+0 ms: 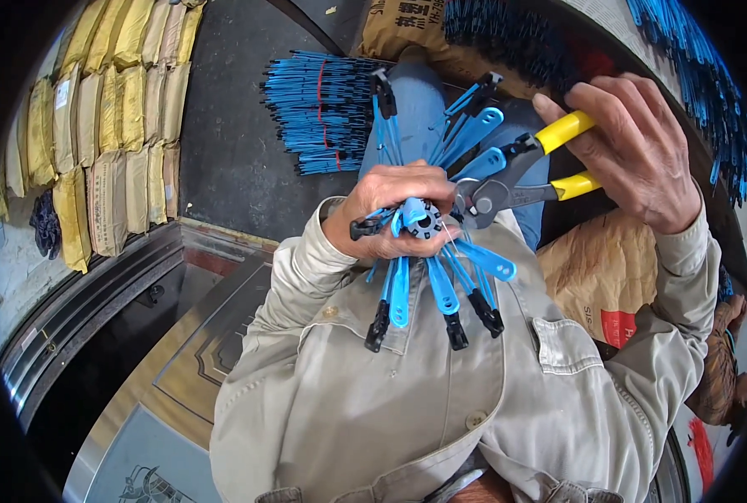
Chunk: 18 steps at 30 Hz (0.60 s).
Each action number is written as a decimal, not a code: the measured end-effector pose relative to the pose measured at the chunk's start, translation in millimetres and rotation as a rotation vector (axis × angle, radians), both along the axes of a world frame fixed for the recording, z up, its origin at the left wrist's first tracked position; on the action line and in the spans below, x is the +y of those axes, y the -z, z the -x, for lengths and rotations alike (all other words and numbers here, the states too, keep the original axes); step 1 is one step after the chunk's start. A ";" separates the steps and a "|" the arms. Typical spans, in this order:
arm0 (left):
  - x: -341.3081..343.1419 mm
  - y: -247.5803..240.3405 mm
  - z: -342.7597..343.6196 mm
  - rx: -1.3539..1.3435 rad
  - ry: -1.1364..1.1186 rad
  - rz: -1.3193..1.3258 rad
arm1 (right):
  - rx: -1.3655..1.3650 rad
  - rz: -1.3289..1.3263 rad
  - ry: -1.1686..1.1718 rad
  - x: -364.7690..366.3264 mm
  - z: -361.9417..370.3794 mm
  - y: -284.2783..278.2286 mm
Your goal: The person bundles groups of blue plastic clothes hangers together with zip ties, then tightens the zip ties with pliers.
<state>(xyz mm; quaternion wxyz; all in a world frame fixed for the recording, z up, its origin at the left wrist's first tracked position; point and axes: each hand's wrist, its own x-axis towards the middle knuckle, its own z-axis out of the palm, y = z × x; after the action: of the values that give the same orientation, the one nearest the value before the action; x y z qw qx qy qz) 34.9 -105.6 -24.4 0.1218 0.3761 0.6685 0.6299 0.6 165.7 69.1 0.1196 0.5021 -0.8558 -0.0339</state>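
Observation:
My left hand (390, 208) grips a round blue hub (422, 218) from which several blue ribs with black tips (440, 289) fan out above and below, like an umbrella frame. My right hand (633, 147) holds pliers with yellow handles (568, 155). The dark jaws of the pliers (478, 197) sit right at the hub's right side, where a thin wire shows. Both hands are held close to my chest, above my beige shirt.
A bundle of blue ribs tied with red bands (323, 113) lies on the dark floor ahead. More blue ribs (708, 84) pile at the upper right. Brown sacks (599, 277) sit to my right; yellow sacks (113, 126) stack at left. A metal panel (180, 352) lies lower left.

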 end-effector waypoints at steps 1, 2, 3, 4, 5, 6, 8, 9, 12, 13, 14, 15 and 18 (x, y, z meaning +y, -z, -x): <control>0.3 1.2 0.7 0.024 0.010 -0.007 | -0.001 0.000 -0.003 -4.4 0.6 -1.8; 0.3 2.1 1.0 0.049 0.020 -0.013 | 0.015 -0.023 0.017 -10.2 0.6 -3.0; -0.1 2.9 0.9 0.048 0.017 -0.013 | 0.031 -0.047 0.038 -18.6 0.7 -5.5; -0.1 3.9 0.2 0.048 -0.001 -0.020 | 0.047 -0.071 0.060 -22.9 -0.3 -7.3; -0.3 4.8 -0.5 0.049 -0.018 -0.027 | 0.046 -0.071 0.060 -24.0 -1.9 -8.1; -0.5 5.5 -1.0 0.049 -0.036 -0.033 | 0.038 -0.084 0.085 -25.1 -3.8 -8.5; -1.5 6.5 -1.9 0.055 -0.042 -0.021 | 0.022 -0.110 0.134 -26.7 -6.5 -8.1; -1.8 6.6 -2.0 0.062 -0.046 -0.009 | 0.023 -0.110 0.133 -26.4 -7.2 -7.4; -2.3 4.5 -1.9 0.065 -0.045 0.007 | 0.068 -0.078 0.131 -21.4 -10.1 -4.8; -2.4 3.3 -1.7 0.059 -0.039 0.010 | 0.069 -0.078 0.130 -19.1 -10.8 -5.0; -2.5 2.7 -2.1 0.052 -0.033 0.014 | 0.035 -0.085 0.109 -16.2 -11.6 -5.1; -2.4 3.1 -2.7 0.053 -0.033 0.015 | 0.000 -0.092 0.088 -13.7 -12.4 -5.3; -1.2 5.4 -4.3 0.016 0.009 -0.060 | -0.028 -0.091 0.019 -11.6 -6.8 -8.0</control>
<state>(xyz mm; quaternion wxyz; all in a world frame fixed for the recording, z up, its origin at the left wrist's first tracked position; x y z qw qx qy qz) 39.2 -106.8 -29.8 0.1080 0.3876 0.6485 0.6462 7.4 154.1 77.1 0.0843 0.4991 -0.8598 -0.0667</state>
